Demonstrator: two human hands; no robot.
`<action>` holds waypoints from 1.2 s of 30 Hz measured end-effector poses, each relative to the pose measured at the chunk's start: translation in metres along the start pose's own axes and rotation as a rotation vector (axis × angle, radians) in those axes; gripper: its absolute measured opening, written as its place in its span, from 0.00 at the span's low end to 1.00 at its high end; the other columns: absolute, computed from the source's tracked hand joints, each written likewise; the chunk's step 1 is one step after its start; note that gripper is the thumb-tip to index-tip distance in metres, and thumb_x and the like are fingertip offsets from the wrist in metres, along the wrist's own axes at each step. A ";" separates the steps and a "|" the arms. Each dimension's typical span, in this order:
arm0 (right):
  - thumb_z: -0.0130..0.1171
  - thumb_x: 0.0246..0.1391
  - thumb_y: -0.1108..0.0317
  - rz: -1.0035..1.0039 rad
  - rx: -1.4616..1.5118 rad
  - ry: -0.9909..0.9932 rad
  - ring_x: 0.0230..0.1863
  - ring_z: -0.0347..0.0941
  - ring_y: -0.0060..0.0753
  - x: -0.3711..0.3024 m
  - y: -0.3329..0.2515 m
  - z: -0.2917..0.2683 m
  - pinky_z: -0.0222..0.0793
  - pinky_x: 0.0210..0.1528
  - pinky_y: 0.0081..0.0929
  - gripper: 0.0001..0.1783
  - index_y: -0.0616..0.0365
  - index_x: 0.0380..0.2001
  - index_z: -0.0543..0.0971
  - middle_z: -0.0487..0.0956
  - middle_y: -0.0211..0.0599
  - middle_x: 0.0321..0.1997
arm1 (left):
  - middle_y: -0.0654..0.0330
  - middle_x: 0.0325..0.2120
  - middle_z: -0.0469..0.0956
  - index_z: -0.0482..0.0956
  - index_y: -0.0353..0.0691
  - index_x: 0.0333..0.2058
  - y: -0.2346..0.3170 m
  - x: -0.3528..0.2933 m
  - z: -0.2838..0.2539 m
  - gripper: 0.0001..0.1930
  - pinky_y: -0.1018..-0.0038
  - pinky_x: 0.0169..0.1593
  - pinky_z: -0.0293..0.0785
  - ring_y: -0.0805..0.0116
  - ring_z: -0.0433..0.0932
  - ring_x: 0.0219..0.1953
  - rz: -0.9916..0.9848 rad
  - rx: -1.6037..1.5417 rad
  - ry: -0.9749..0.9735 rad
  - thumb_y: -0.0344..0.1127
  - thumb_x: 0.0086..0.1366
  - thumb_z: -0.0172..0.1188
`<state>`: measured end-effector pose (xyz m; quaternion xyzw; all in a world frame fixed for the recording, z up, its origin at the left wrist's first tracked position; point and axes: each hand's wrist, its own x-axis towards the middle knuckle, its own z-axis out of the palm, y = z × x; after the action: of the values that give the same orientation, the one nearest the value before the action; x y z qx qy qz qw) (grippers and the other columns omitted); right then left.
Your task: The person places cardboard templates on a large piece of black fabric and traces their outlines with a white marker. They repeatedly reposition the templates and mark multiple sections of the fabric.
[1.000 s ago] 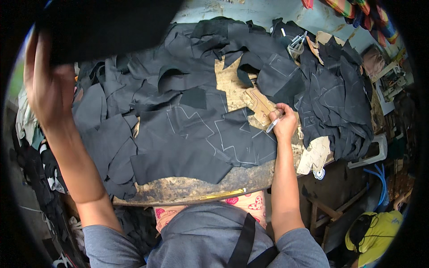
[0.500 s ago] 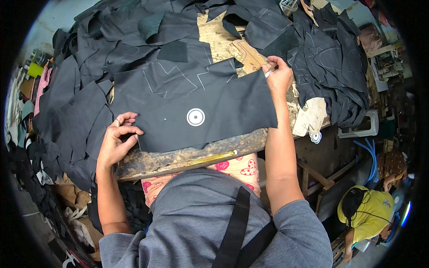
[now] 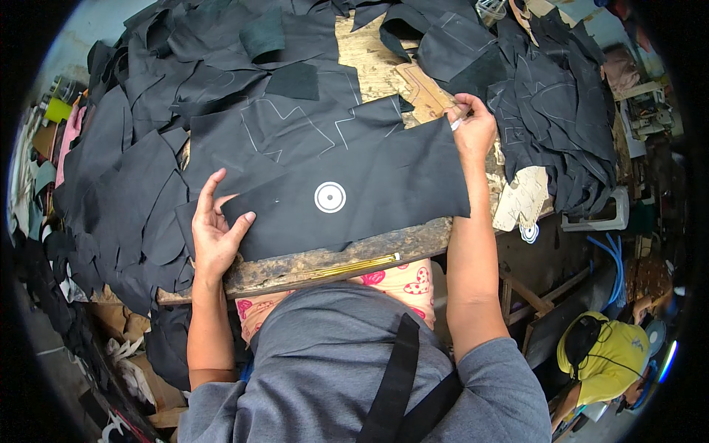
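A wide piece of black leather point(image 3: 384, 177) lies along the near edge of the bench, its right side lifted. My right hand point(image 3: 474, 127) pinches the upper right corner of this piece, beside a tan cardboard pattern point(image 3: 425, 92). Something small and white shows at those fingertips, too small to name. My left hand point(image 3: 214, 232) is open at the left end of the piece, thumb and fingers spread around its edge, seemingly gripping nothing. A white disc with dark rings point(image 3: 330, 197) rests on the leather. Pale drawn outlines mark the black leather point(image 3: 295, 125) just beyond.
Heaped black leather pieces point(image 3: 118, 162) cover the left, and another pile point(image 3: 550, 111) stands at the right. A cream pattern point(image 3: 521, 196) hangs at the bench edge. Yellow rods point(image 3: 354, 266) lie along the front. A person in a yellow shirt point(image 3: 609, 358) sits lower right.
My left hand has opened from its pinch at the left edge and shifted right, over the leather. The leather's left end has swung, and my right hand still holds its corner.
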<state>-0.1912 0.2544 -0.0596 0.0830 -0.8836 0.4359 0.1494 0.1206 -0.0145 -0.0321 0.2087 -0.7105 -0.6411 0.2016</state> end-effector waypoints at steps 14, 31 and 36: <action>0.66 0.29 0.65 0.022 -0.026 0.019 0.36 0.77 0.36 -0.001 0.000 0.001 0.71 0.41 0.30 0.20 0.52 0.34 0.82 0.81 0.34 0.33 | 0.63 0.37 0.77 0.76 0.29 0.43 -0.019 -0.004 -0.029 0.13 0.88 0.34 0.63 0.84 0.69 0.30 0.097 -0.077 0.175 0.18 0.59 0.53; 0.68 0.28 0.64 0.051 -0.039 -0.006 0.37 0.77 0.35 -0.002 -0.007 -0.002 0.70 0.42 0.30 0.21 0.50 0.34 0.82 0.80 0.31 0.34 | 0.55 0.29 0.74 0.69 0.36 0.28 -0.021 -0.001 -0.048 0.07 0.75 0.46 0.68 0.69 0.72 0.33 0.329 -0.193 0.387 0.17 0.58 0.44; 0.67 0.29 0.64 0.037 -0.032 0.002 0.36 0.77 0.34 -0.001 -0.003 -0.001 0.70 0.40 0.30 0.21 0.51 0.34 0.82 0.81 0.32 0.33 | 0.61 0.22 0.66 0.65 0.38 0.25 -0.015 -0.002 -0.049 0.07 0.75 0.38 0.67 0.74 0.64 0.26 0.283 -0.477 0.146 0.21 0.61 0.41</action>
<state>-0.1888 0.2532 -0.0572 0.0638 -0.8918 0.4243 0.1435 0.1502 -0.0554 -0.0421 0.0998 -0.5451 -0.7390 0.3833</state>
